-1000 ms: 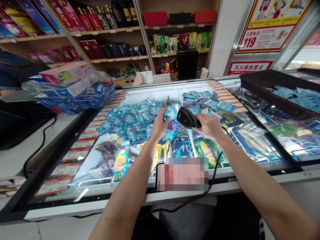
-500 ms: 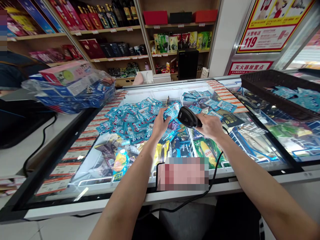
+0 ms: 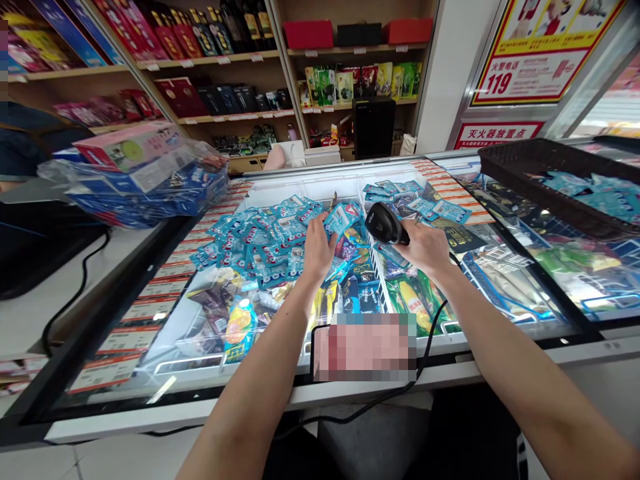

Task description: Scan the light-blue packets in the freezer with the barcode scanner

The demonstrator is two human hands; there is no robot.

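Note:
My left hand (image 3: 320, 248) pinches the edge of a light-blue packet (image 3: 344, 218), whose printed face is turned up. A black barcode scanner (image 3: 384, 223) is in my right hand (image 3: 425, 248), fingers closed around its handle. The scanner's head points left toward the packet, a small gap apart from it. To the left of my hands, a heap of similar blue packets (image 3: 265, 243) lies on the glass top of a freezer (image 3: 175, 327). A few more packets (image 3: 451, 211) lie at the right, beyond the scanner.
A phone (image 3: 367, 347) with a blurred screen lies at the freezer's front edge. The scanner's black cable (image 3: 429, 347) runs past it. Plastic-wrapped boxes (image 3: 145, 177) stand at left, near another person's sleeve (image 3: 30, 143). A dark basket (image 3: 500, 160) holding blue packets sits at right.
The scanner has shifted slightly right and up, away from the packet. The packet in my left hand has tilted, and more of its face shows.

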